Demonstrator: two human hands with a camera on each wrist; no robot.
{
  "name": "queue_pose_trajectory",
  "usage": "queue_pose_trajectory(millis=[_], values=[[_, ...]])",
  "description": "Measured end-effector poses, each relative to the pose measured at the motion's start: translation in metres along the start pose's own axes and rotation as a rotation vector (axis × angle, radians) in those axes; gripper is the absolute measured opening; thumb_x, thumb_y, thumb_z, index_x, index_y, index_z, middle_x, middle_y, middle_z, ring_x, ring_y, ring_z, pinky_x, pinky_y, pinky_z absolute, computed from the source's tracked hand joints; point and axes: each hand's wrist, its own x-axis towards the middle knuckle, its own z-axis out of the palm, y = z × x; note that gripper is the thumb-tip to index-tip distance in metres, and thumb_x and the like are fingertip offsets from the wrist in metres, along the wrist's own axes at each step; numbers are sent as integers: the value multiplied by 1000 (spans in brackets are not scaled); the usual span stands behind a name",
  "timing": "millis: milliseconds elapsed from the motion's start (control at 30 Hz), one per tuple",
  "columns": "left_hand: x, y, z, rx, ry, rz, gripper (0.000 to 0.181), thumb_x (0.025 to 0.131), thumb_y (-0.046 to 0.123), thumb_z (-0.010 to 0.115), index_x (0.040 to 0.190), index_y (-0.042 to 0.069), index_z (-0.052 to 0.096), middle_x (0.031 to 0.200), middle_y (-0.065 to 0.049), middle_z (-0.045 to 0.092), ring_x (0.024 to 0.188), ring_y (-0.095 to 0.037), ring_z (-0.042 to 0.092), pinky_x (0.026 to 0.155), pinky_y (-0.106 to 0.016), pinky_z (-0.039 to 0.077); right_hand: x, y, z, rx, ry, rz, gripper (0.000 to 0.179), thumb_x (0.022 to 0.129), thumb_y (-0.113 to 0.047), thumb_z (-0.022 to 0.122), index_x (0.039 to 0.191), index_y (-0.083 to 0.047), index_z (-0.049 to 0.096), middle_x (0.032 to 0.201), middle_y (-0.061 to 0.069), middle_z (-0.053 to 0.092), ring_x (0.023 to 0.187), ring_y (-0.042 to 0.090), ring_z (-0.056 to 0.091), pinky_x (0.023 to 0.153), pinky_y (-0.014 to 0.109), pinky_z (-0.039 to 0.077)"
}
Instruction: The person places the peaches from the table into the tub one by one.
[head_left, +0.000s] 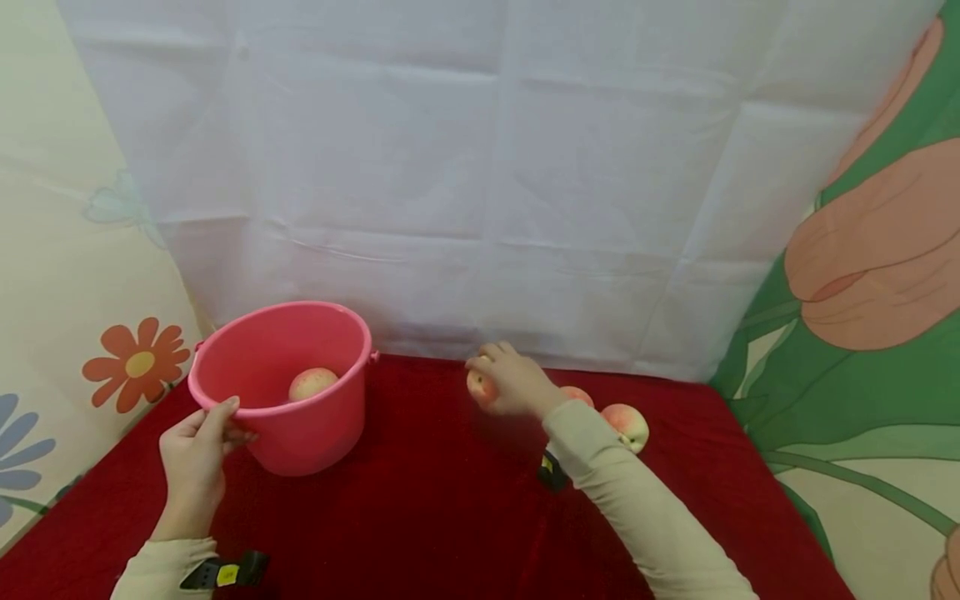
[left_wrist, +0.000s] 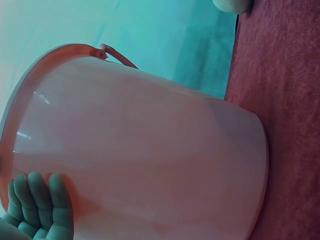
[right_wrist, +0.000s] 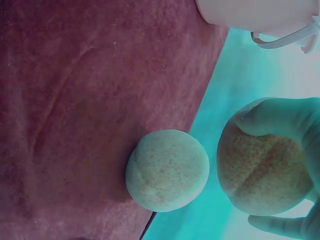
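Creased white cloth hangs across twelve o'clock, fold lines squared into it, and one deep-red, velvety tablecloth spreads below. Painted blooms flank it: a flat orange-red flower just shy of nine o'clock, a big pink tulip at three.

Over at eight o'clock, one round, smooth pink plastic bucket, wide-mouthed and tapering to its base! Left hand has its rim gripped between seven and eight on that mouth, thumb over the edge, fingers curled against the glossy outer wall.

Now the count: four rounded, red-and-cream peaches in sight. One, the peach in the bucket, lies inside toward the mouth's four o'clock. Two, the held peach, is at six, firmly gripped by the right hand, its speckled skin and crease plain from the right wrist. Three and four, the half-hidden peach and the fuller peach, sit on the cloth between four and five, near the pale fabric sleeve.
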Motion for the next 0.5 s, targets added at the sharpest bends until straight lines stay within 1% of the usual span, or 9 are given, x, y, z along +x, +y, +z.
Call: queue_pose_trajectory(millis=[200,367,500], values=[[0,-1,0,-2,2,-4,21,84,13,66,63,11,69,53,-1,61,44,-11,59,49,-20,51,1,3,-3,10,43,-7,51,69,-26,70,117,-13,58,113,8,51,102,24,45,62,35,50],[0,0,0,3,6,-12,20,84,15,66,64,11,70,54,0,62,45,-11,59,49,-20,51,2,3,-8,19,42,14,54,69,-27,71,119,-12,56,116,10,50,108,28,44,67,40,51],[1,1,0,12,16,-13,20,84,15,66,64,12,70,53,0,62,45,-11,59,49,-20,51,3,3,-11,16,36,24,54,70,-26,72,119,-12,56,117,10,49,111,28,43,68,42,51]])
